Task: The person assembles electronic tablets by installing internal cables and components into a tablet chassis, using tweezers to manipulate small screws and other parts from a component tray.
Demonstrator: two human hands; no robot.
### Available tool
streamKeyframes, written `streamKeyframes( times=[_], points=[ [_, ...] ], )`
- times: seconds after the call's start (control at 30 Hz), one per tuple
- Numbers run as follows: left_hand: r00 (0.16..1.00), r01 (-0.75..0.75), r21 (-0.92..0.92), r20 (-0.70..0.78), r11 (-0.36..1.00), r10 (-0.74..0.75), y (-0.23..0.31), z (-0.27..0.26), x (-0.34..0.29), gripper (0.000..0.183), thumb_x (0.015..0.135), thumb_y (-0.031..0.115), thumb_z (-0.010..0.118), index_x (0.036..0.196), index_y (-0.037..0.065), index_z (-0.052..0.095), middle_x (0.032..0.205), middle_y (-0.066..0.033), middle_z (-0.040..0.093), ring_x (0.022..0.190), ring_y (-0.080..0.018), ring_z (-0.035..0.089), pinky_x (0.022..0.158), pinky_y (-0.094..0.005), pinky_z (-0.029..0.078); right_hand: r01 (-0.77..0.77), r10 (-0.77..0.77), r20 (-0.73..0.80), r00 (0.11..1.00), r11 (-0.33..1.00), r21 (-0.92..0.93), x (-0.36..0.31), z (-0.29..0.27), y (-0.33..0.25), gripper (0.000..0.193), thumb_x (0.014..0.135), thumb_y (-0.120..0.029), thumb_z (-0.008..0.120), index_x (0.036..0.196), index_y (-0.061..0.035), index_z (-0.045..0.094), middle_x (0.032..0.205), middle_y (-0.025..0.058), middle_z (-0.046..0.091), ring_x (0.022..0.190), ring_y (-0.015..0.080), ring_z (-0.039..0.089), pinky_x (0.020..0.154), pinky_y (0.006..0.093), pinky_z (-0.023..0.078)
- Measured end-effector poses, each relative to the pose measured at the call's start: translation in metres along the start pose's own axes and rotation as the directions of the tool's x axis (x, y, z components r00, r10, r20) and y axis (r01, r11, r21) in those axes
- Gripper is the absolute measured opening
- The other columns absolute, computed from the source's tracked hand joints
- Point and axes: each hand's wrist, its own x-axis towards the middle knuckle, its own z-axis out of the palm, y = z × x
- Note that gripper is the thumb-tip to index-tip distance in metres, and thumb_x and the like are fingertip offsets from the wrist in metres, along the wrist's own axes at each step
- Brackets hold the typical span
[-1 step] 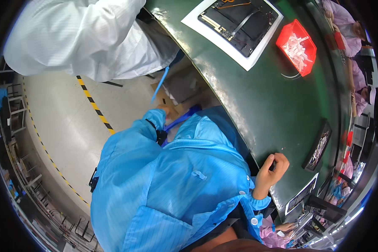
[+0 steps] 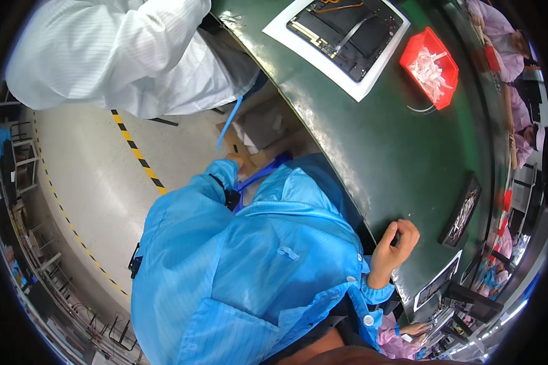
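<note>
- Green table: biggest thing, runs along my R side, prob. so stuff sits w/in reach.
- Person in white coat: up L, by the table; can't see their hands.
- Open black device: flat on white sheet, far end of table; sheet's prob. there vs. scratches.
- Blue thing: poss. strap or handle, low, just beside my L hand; can't tell if touching.
- Red bin: near the device; walls keep the loose strips together.
- Black tray: past my R hand, narrow, prob. to stop small bits rolling off.
- R hand: at table's near edge, fingers loosely curled, narrow gap, nothing seen in it; looks rested, prob. for support.
- L hand: down off the table, mostly hidden past cuff; can't tell grip.
- White strips: heaped in red bin.
</note>
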Motion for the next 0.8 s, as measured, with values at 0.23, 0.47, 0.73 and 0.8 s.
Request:
streamKeyframes(
  times=[0.23, 0.47, 0.73, 0.8],
  points=[
    [0.998, -0.038, 0.726, 0.065, 0.686, -0.013, 0.040, -0.015, -0.087, 0.016, 0.090, 0.015, 0.073, 0.095, 0.001, 0.079, 0.099, -0.0185, 0.079, 0.089, -0.0267, 0.077, 0.074, -0.0390, 0.064, 0.075, -0.074, -0.011, 0.997, 0.984, 0.162, 0.091, 0.005, -0.033, 0.018, 0.094, -0.003, 0.071, 0.112, 0.0011, 0.067, 0.106, 0.0153, 0.067, 0.093, 0.0264, 0.065, 0.085, 0.0362, 0.053],
    [0.784, -0.057, 0.550, -0.492, 0.833, 0.379, 0.041, 0.022, -0.059, 0.034, 0.098, 0.028, 0.067, 0.115, 0.000, 0.075, 0.115, -0.0177, 0.077, 0.103, -0.0282, 0.076, 0.088, -0.0421, 0.062, -0.366, 0.405, 0.008, 0.914, 0.819, 0.442, 0.248, 0.066, 0.043, 0.055, 0.097, -0.047, 0.073, 0.123, 0.0010, 0.068, 0.099, 0.0073, 0.071, 0.085, 0.0139, 0.066, 0.079, 0.0301, 0.054],
    [0.814, -0.232, 0.460, -0.390, 0.857, 0.430, 0.032, 0.023, -0.039, 0.040, 0.098, 0.034, 0.065, 0.118, 0.000, 0.073, 0.117, -0.0178, 0.076, 0.105, -0.0290, 0.075, 0.089, -0.0424, 0.061, -0.298, 0.285, 0.101, 0.953, 0.826, 0.478, 0.285, 0.084, 0.063, 0.032, 0.101, -0.031, 0.070, 0.089, -0.0018, 0.071, 0.079, -0.0036, 0.062, 0.075, 0.0057, 0.051, 0.065, 0.0246, 0.041],
    [0.821, -0.251, 0.425, -0.382, 0.870, 0.423, 0.025, 0.025, -0.037, 0.041, 0.098, 0.035, 0.065, 0.119, 0.001, 0.073, 0.117, -0.0178, 0.076, 0.105, -0.0293, 0.075, 0.089, -0.0424, 0.061, -0.273, 0.254, 0.105, 0.961, 0.835, 0.478, 0.272, 0.066, 0.060, 0.031, 0.103, -0.029, 0.069, 0.087, -0.0020, 0.070, 0.078, -0.0044, 0.060, 0.074, 0.0051, 0.049, 0.064, 0.0251, 0.039]
  ],
)
